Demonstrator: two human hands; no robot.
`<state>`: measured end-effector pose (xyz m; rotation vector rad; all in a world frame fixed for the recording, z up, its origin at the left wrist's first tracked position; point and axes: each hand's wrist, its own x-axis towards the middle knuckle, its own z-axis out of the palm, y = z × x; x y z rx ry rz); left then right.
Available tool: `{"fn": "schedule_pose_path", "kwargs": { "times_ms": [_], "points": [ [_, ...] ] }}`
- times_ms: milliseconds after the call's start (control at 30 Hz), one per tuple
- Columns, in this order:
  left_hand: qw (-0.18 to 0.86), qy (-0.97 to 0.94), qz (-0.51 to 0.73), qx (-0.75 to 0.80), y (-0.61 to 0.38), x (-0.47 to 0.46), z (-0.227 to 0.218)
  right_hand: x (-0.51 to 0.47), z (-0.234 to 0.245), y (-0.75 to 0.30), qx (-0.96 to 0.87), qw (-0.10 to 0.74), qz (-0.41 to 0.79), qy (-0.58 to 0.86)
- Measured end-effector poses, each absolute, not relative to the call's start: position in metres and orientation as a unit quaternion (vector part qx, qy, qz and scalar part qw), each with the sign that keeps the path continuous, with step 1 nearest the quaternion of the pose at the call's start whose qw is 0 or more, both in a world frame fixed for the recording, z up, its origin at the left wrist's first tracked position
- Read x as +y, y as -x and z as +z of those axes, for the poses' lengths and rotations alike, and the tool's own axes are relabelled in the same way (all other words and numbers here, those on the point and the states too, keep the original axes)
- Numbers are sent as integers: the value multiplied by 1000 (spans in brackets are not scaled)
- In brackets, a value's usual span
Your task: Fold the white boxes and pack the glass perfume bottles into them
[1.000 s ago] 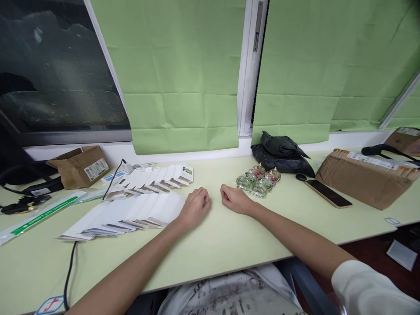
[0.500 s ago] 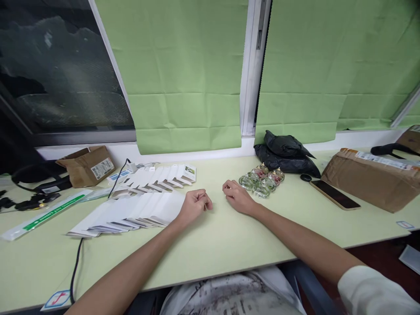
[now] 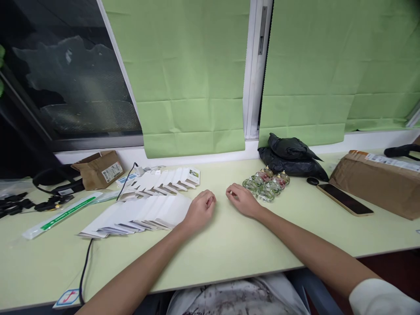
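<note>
My left hand (image 3: 201, 209) rests on the table in a loose fist, with no object showing in it. It lies just right of the front row of white flat cartons (image 3: 144, 213), which overlap like a fan. My right hand (image 3: 242, 199) also rests on the tabletop, fingers curled in and nothing visible in them. Nearest to it, on its upper right, is a cluster of clear plastic-looking items with green, pink and gold parts (image 3: 266, 189). Behind the front cartons stands a second row of white boxes (image 3: 160, 180), the rightmost bearing a printed picture.
A black plastic bag (image 3: 292, 158), a phone (image 3: 344, 199) and a brown package (image 3: 377, 183) are on the right. On the left are an open cardboard box (image 3: 98, 170), a green-striped plastic packet (image 3: 62, 216) and a black cable (image 3: 85, 271). Pale table (image 3: 229, 253) shows between my arms.
The view has turned slightly left, so everything sits further right in the picture. My left fingers look a little more tucked in; my right hand stays curled in about the same place.
</note>
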<state>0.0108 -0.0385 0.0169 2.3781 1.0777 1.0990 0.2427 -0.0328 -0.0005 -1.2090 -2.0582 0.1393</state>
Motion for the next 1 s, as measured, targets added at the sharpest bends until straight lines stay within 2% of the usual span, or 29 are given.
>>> {"fn": "schedule_pose_path", "kwargs": {
  "times_ms": [233,467,833,1000],
  "points": [
    [104,-852,344,381,-9,-42,20,-30,-7,-244,-800,353,64,481],
    [136,-863,287,394,-7,-41,18,-26,-14,-248,-817,299,59,490],
    [133,-857,331,371,-5,-34,18,-24,-12,-250,-833,317,33,453],
    [125,-861,325,370,-7,-35,12,-25,-13,-249,-833,305,74,455]
  ]
}}
